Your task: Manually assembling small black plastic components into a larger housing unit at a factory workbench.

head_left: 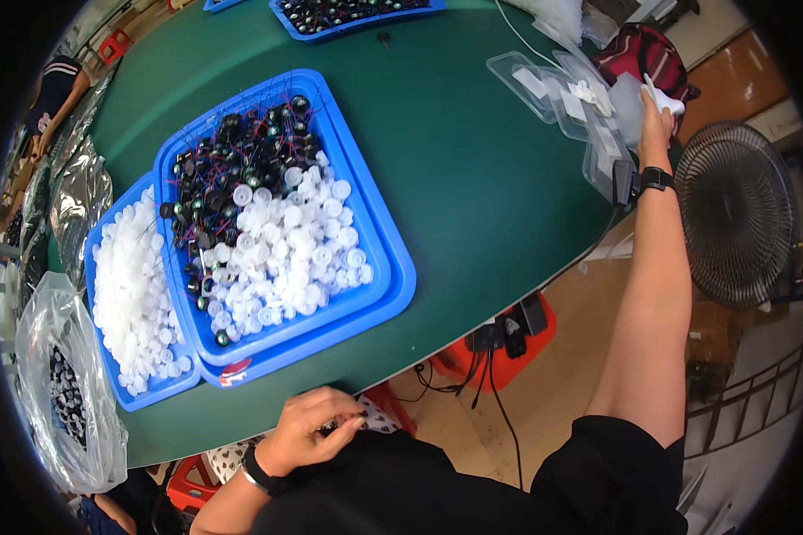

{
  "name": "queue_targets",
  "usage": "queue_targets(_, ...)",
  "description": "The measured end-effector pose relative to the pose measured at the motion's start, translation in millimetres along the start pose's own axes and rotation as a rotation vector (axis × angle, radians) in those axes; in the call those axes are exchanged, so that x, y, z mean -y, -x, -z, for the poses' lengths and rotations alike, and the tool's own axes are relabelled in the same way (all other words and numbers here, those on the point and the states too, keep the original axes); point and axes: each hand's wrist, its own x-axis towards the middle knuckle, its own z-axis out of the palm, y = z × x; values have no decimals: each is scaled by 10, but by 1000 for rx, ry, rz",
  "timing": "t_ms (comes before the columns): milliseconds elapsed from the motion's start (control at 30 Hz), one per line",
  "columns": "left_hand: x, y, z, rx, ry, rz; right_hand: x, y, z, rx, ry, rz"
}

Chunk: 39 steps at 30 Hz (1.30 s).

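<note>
Near the table's front edge, my left hand (310, 430) is curled in a pinch. A small dark bit shows at its fingertips, too small to name. My right hand (657, 127) reaches out to the far right, its fingers closed on a white cloth-like piece (666, 100). Beside it lie clear plastic lids or trays (544, 89) and a dark red bag (638, 55). In front of me, a blue tray (400, 290) carries black round parts with thin wires (227, 147) and white translucent plastic caps (285, 259).
Another blue tray (134, 401), heaped with white pieces (134, 276), sits at the left beside a clear bag (94, 428) of dark parts. A black fan (736, 214) stands at the right. Below the table edge, a red stool (540, 343) bears black plugs and cables. A person (58, 94) works far left.
</note>
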Motion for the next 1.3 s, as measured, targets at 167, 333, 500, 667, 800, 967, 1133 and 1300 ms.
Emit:
queue_targets(167,10,-16,26,10,5,81,-247,-155,-282,-12,210,12)
queue_targets(333,43,-104,21,28,28,63,-809,-880,-42,395,824,-173)
queue_targets(500,-39,-54,-13,-35,-14,151,-32,14,-259,286,783,-229)
queue_targets(667,-5,-83,-18,-22,-7,126,-392,-188,-117,-147,851,304)
queue_targets(800,13,-63,-34,-10,-9,147,-482,-412,-154,431,809,26)
queue_targets(967,-33,-27,-53,-54,-25,163,24,-65,-202,495,886,2)
queue_targets(1133,-35,-89,-31,-31,-5,99,-36,-20,-152,-306,838,710)
queue_targets(1300,-59,-59,-25,-53,39,114,500,222,-195,-271,604,772)
